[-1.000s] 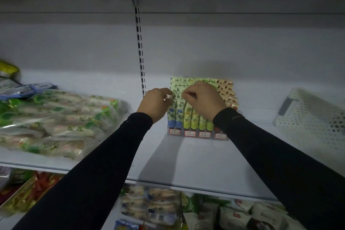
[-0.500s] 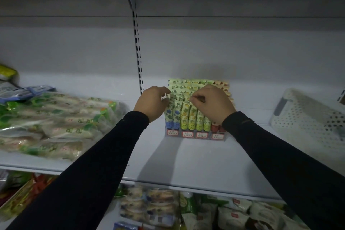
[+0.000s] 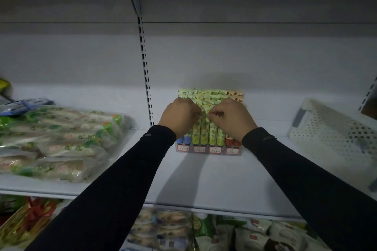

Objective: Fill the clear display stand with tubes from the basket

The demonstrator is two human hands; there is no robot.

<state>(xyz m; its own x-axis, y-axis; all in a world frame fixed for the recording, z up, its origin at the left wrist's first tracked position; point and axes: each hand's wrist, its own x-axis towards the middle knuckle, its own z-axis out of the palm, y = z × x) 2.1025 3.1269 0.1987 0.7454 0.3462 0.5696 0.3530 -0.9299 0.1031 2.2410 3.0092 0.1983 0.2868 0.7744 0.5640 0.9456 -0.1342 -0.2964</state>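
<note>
Head view: left hand (image 3: 179, 117) and right hand (image 3: 230, 117) pinched tubes (image 3: 205, 132) standing in the stand (image 3: 208, 150), basket (image 3: 334, 138) well apart.

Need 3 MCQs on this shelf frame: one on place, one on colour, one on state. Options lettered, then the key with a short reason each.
1. Where is the white perforated basket relative to the clear display stand?
A. to its right, same shelf
B. on the shelf below
C. to its left

2. What colour are the tubes at the stand's right end?
A. blue
B. red
C. black

3. What are both hands doing?
A. hanging idle
B. lifting the basket
C. working at the tubes' tops

A: the basket sits at the shelf's right end.
B: the red tubes stand rightmost.
C: the left hand and right hand have fingers curled at the green tubes.
</note>
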